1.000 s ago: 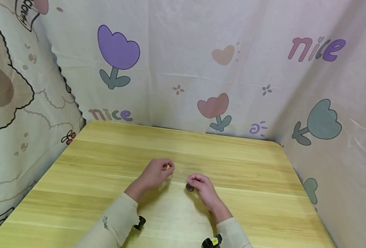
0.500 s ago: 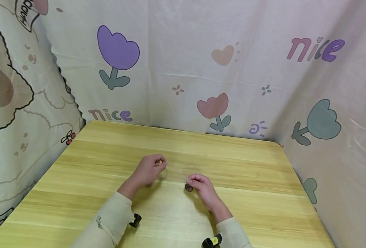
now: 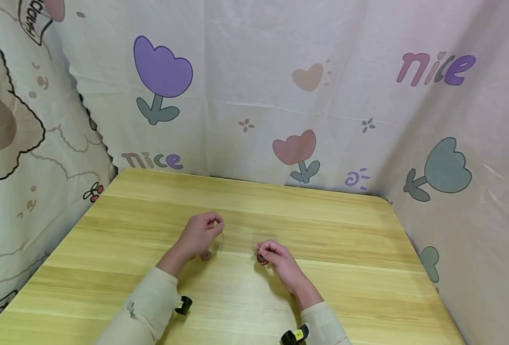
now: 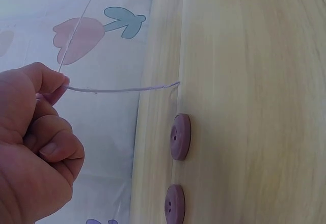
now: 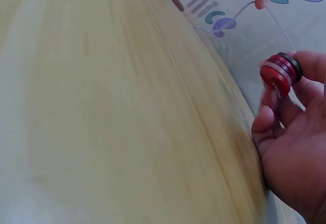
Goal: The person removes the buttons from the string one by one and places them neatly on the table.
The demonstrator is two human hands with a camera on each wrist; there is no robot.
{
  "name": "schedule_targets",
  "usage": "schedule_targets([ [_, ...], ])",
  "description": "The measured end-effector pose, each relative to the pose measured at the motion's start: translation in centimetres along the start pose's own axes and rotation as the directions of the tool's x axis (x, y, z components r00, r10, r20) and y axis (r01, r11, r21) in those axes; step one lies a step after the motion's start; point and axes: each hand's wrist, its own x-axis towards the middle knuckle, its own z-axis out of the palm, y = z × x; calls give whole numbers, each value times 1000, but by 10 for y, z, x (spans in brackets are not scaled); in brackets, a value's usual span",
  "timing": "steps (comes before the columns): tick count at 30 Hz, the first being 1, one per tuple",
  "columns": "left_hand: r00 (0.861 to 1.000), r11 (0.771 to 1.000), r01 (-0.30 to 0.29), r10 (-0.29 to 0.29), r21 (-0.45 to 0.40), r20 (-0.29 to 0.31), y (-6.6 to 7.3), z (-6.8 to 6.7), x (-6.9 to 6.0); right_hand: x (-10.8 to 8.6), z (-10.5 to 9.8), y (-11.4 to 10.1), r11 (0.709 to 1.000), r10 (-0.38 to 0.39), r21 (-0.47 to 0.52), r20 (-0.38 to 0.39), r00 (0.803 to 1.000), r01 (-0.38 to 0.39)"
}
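My left hand (image 3: 199,235) pinches a thin pale string (image 4: 112,90) between thumb and forefinger, its other fingers curled in. A short end of the string hangs free from that pinch. The other part runs taut to my right hand (image 3: 281,262), whose fingertips hold a small stack of threaded buttons (image 5: 281,73), red, purplish and black. In the head view the stack shows as dark and red discs below the right thumb. A brownish-purple button (image 4: 180,137) with holes lies below the left hand, and a second similar button (image 4: 174,204) is beside it.
The wooden table (image 3: 344,287) extends around both hands. A patterned cloth (image 3: 245,81) hangs behind it and along its sides. Black cameras sit at the left wrist (image 3: 184,305) and the right wrist (image 3: 294,335).
My left hand has moved left and slightly away, drawing the string out longer and uncovering a button on the table. The right hand has stayed nearly in place; its button stack has turned, showing red.
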Motion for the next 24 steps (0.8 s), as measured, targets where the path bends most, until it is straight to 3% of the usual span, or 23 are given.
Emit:
schedule_targets([
  [14,999,1000,-10,9,-18,-32,-5,-4,1,-5,-10,-4,995,43,-101,153,987,-28],
  [20,999,999,-29,28,-32,-32,-3,-3,-1,-5,-7,-4,994,49,-108,128,991,-35],
  [24,997,997,-66,64,-38,-34,-1,-2,-1,-4,-3,-4,992,54,-116,43,998,-49],
])
